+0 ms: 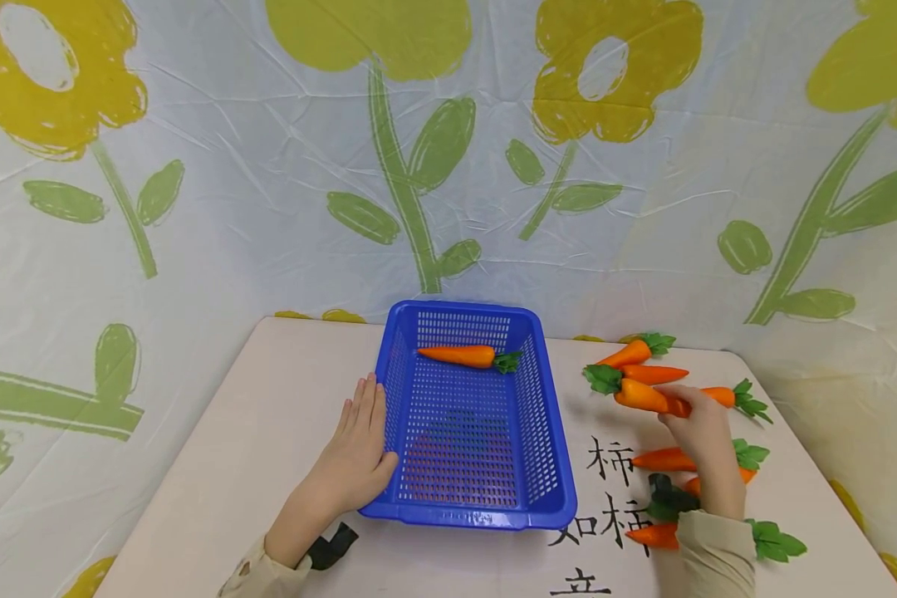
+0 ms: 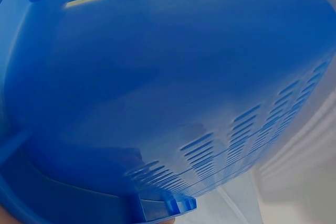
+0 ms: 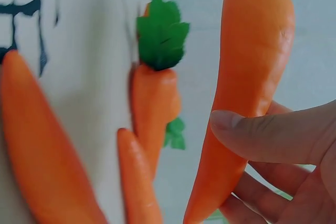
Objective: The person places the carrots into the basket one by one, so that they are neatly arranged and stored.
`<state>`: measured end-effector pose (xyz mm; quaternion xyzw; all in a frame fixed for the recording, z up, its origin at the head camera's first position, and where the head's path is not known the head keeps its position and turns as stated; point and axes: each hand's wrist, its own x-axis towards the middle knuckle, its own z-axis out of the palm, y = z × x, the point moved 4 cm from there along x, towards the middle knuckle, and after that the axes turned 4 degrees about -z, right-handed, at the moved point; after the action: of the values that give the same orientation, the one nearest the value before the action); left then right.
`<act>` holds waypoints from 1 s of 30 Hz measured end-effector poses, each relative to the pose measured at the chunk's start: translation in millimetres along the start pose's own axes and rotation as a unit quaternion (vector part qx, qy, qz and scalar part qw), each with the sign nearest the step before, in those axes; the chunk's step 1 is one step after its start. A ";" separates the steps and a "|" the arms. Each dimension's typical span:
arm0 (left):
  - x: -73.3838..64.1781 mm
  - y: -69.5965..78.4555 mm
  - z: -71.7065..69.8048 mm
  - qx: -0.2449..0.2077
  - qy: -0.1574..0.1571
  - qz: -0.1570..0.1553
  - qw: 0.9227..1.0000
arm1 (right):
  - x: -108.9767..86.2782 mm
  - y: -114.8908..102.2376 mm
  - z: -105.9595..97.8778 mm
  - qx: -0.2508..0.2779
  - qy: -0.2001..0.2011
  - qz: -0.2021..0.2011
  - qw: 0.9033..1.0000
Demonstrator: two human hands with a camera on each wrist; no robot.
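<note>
A toy carrot (image 1: 640,395) with green leaves is pinched between the thumb and fingers of my right hand (image 1: 706,432), above the right side of the table. In the right wrist view, the thumb presses on the lower half of this carrot (image 3: 252,56), whose leafy end points up. My left hand (image 1: 351,461) lies with its fingers straight along the left side of a blue plastic basket (image 1: 467,517). One carrot (image 1: 459,356) lies crosswise at the basket's far end. The left wrist view shows mostly the basket's blue outer wall (image 2: 157,87).
Several more carrots lie on the right part of the table, among them one (image 1: 665,458) below my right hand and one (image 1: 628,354) near the back edge. Black written characters (image 1: 610,461) mark the tabletop. A flowered cloth (image 1: 262,216) hangs behind the table.
</note>
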<state>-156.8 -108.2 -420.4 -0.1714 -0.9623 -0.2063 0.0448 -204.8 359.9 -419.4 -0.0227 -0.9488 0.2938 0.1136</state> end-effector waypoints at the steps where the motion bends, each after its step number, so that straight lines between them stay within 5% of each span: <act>1: -0.1 0.0 0.0 -0.001 -0.001 0.000 1.000 | -0.5 -2.8 -1.6 0.002 0.002 -0.004 1.000; 10: 0.0 -0.1 0.2 -0.005 -0.004 -0.002 1.000 | 5.4 -25.9 -18.0 0.021 0.001 -0.019 1.000; 21: 0.9 -1.7 3.0 -0.004 -0.004 -0.001 1.000 | 12.8 -50.9 -31.9 0.025 0.016 -0.092 0.995; 30: 0.3 -0.4 1.3 -0.008 -0.006 -0.002 1.000 | 17.4 -71.7 -37.4 0.079 0.024 -0.116 0.990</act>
<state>-157.2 -107.9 -421.7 -0.1712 -0.9612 -0.2132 0.0368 -211.5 323.2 -345.5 0.0897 -0.9158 0.3521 0.1711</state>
